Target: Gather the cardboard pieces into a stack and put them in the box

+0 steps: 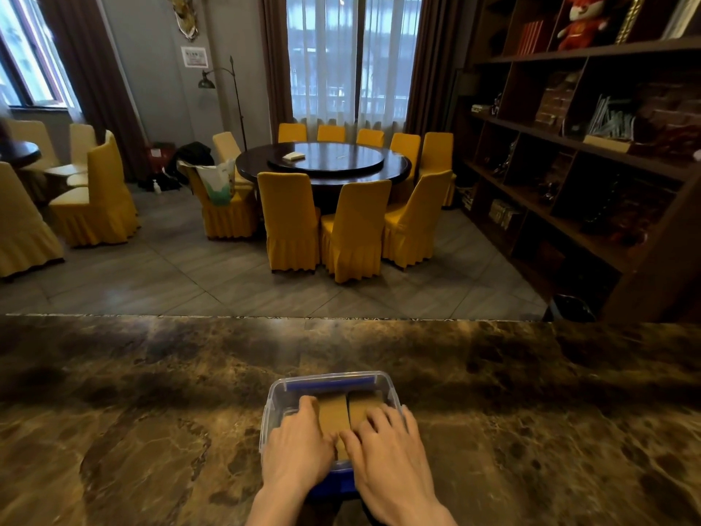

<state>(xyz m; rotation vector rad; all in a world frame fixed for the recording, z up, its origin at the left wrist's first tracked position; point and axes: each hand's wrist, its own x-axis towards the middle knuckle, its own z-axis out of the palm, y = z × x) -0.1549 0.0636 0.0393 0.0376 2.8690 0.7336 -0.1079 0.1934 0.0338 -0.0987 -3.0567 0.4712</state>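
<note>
A clear plastic box [274, 402] with blue handles sits on the brown marble counter near its front edge. Inside it lie brown cardboard pieces [333, 411] in two side-by-side piles. My left hand [297, 440] rests on the left pile, fingers spread and flat. My right hand [387, 446] lies on the right pile the same way. Both hands reach down into the box and hide the near parts of the cardboard. I cannot tell whether the fingers grip the pieces or only press on them.
The marble counter [151, 392] stretches wide to both sides of the box. Beyond its far edge is a dining room with a round dark table [322, 161], yellow-covered chairs and a dark bookshelf [588, 153] at the right.
</note>
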